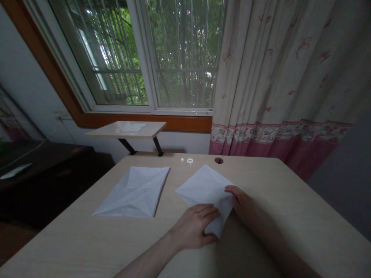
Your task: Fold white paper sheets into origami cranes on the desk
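A white sheet of paper (206, 186), turned like a diamond, lies on the light wooden table, with its near part creased and slightly raised. Across its lower left edge, my left hand (197, 224) has its fingers on top and its thumb by the near corner, gripping the paper there. My right hand (242, 201) holds the right corner, fingertips over the top; its thumb is hidden. To the left of both hands lies a flat stack of white sheets (136, 193), with faint diagonal creases on the top one.
The wooden table (107, 243) carries a small raised shelf (110, 130) at its back left, with white paper (131, 126) on it. A round cable hole (218, 160) sits near the back edge. Behind are a barred window and a floral curtain (269, 77). A dark cabinet (58, 162) stands left.
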`<state>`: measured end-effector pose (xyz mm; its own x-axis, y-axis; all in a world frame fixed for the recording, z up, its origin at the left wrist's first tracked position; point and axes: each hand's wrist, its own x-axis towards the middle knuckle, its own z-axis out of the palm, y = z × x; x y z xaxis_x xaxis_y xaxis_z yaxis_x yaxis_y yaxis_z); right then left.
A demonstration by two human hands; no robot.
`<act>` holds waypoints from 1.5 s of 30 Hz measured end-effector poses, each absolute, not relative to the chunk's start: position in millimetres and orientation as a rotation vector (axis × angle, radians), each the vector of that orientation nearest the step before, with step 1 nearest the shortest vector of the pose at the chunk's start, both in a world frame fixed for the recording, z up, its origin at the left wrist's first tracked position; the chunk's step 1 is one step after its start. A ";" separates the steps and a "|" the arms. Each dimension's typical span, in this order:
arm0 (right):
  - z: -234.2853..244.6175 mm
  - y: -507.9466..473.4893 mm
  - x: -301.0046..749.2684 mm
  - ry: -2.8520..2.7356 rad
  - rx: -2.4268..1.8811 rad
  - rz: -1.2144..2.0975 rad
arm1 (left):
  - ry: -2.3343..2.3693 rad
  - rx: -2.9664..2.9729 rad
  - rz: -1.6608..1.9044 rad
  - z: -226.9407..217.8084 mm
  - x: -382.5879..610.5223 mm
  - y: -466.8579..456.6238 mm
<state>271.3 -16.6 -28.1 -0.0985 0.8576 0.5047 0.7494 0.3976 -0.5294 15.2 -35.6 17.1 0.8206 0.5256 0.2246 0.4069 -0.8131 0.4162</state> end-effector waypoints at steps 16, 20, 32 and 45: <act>-11.1 -23.4 261.7 -2.038 -1.634 0.138 | 0.848 2.642 0.802 16.4 17.2 -35.5; -3.9 -26.9 257.1 -1.991 -1.660 0.191 | 0.958 2.549 0.955 13.4 15.4 -32.5; 3.7 -32.4 254.4 -2.128 -1.605 0.192 | 1.319 2.406 1.067 7.1 9.4 -23.5; -4.7 -28.4 255.5 -2.114 -1.653 0.170 | 1.585 2.399 0.936 1.5 6.6 -20.0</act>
